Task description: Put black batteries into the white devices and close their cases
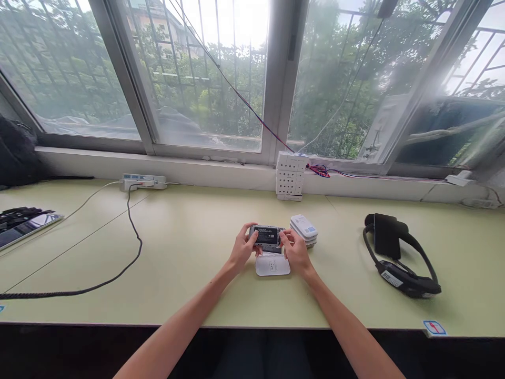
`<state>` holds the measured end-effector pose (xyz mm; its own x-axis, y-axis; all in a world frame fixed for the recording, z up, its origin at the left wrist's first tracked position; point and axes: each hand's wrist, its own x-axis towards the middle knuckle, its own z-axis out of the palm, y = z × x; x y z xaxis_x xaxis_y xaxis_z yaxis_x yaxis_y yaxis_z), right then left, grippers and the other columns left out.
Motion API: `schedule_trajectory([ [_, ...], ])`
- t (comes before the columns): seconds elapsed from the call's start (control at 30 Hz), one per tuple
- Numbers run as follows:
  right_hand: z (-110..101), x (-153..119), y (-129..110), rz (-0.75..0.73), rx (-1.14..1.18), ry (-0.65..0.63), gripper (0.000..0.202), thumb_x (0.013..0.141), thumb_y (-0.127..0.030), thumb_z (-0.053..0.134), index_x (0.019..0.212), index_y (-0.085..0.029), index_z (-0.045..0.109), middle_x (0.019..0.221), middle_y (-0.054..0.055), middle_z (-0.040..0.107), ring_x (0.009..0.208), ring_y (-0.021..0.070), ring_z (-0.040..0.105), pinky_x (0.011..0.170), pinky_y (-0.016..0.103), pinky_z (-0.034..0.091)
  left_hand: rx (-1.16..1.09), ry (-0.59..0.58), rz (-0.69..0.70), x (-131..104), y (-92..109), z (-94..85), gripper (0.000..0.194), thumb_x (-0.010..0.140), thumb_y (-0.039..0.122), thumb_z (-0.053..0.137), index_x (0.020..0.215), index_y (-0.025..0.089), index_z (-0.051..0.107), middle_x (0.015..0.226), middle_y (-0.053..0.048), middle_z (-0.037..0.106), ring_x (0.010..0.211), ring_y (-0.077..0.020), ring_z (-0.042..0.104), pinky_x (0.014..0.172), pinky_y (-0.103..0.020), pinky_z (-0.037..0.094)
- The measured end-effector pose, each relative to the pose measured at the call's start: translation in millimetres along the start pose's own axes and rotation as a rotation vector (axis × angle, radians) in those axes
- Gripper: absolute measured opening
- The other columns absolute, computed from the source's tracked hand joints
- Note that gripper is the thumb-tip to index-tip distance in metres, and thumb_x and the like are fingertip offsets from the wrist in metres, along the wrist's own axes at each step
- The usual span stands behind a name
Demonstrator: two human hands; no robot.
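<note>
My left hand (241, 248) grips the left end of a small open-backed electronic device (261, 244), its thumb on the near face. A black battery (268, 235) marked 3000mAh sits in it, facing up. The fingers of my right hand (296, 253) are closed on the device's right end. Just below, a white rounded cover (272, 267) lies on the table, and a dark flat piece (272, 249) shows partly between cover and device. Right beside my right hand stands a stack of white rounded devices (303, 227).
White boxes (291, 176) are stacked by the window sill. A black headset (402, 263) lies at right. A power strip (144, 181) with a dark cable (134, 231) is at back left, and a tablet (27, 229) at far left. The pale green table (189, 284) ends in front of me.
</note>
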<state>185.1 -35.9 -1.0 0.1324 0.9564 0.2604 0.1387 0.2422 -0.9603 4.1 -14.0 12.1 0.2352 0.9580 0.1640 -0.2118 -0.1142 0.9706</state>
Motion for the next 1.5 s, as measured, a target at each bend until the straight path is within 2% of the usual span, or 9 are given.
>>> schedule_trajectory([
  [0.2, 2.6, -2.0, -0.4, 0.070, 0.094, -0.161, 0.045, 0.081, -0.058, 0.060, 0.102, -0.019, 0.051, 0.059, -0.003, 0.060, 0.034, 0.0080, 0.041, 0.033, 0.021, 0.032, -0.032, -0.020, -0.018, 0.0, -1.1, -0.2, 0.047, 0.082, 0.045, 0.063, 0.117, 0.020, 0.045, 0.065, 0.005, 0.056, 0.040, -0.0096, 0.055, 0.040, -0.023, 0.045],
  [0.37, 3.0, -1.7, 1.8, 0.088, 0.135, -0.205, 0.047, 0.079, -0.057, 0.063, 0.104, -0.021, 0.046, 0.053, -0.006, 0.057, 0.031, 0.0082, 0.038, 0.031, 0.020, 0.026, -0.021, -0.030, -0.044, -1.9, 1.8, 1.4, 0.047, 0.082, 0.046, 0.063, 0.117, 0.020, 0.046, 0.067, 0.004, 0.059, 0.041, -0.0090, 0.054, 0.043, -0.024, 0.047],
  [0.57, 2.4, -1.8, 2.9, 0.106, 0.171, -0.206, 0.045, 0.078, -0.055, 0.065, 0.102, -0.021, 0.047, 0.049, -0.009, 0.052, 0.032, 0.0076, 0.037, 0.032, 0.019, 0.026, -0.006, -0.052, -0.053, -2.8, 2.8, 1.6, 0.046, 0.083, 0.047, 0.062, 0.117, 0.021, 0.046, 0.067, 0.004, 0.058, 0.043, -0.0096, 0.055, 0.045, -0.025, 0.047],
  [0.9, 3.0, -3.0, -0.2, 0.115, 0.143, -0.173, 0.044, 0.077, -0.052, 0.067, 0.100, -0.021, 0.047, 0.048, -0.009, 0.051, 0.035, 0.0092, 0.040, 0.033, 0.019, 0.028, -0.004, -0.071, -0.043, -3.2, 1.0, 1.8, 0.044, 0.083, 0.046, 0.061, 0.116, 0.021, 0.046, 0.067, 0.005, 0.057, 0.042, -0.0098, 0.055, 0.043, -0.024, 0.046],
  [1.27, 3.4, -3.9, -1.9, 0.087, 0.086, -0.150, 0.039, 0.077, -0.050, 0.065, 0.098, -0.021, 0.048, 0.050, -0.007, 0.054, 0.036, 0.0111, 0.045, 0.034, 0.021, 0.029, 0.025, -0.053, -0.043, -4.2, 4.8, 4.1, 0.048, 0.080, 0.046, 0.065, 0.116, 0.020, 0.045, 0.064, 0.005, 0.056, 0.040, -0.0098, 0.055, 0.041, -0.024, 0.045],
  [1.5, 3.2, -3.2, 0.8, 0.046, 0.016, -0.125, 0.040, 0.079, -0.050, 0.064, 0.101, -0.019, 0.052, 0.055, -0.003, 0.058, 0.044, 0.0135, 0.051, 0.039, 0.022, 0.035, 0.007, -0.016, -0.024, -1.6, 1.5, 2.6, 0.046, 0.080, 0.045, 0.064, 0.114, 0.020, 0.046, 0.062, 0.006, 0.055, 0.039, -0.0096, 0.054, 0.039, -0.022, 0.044],
])
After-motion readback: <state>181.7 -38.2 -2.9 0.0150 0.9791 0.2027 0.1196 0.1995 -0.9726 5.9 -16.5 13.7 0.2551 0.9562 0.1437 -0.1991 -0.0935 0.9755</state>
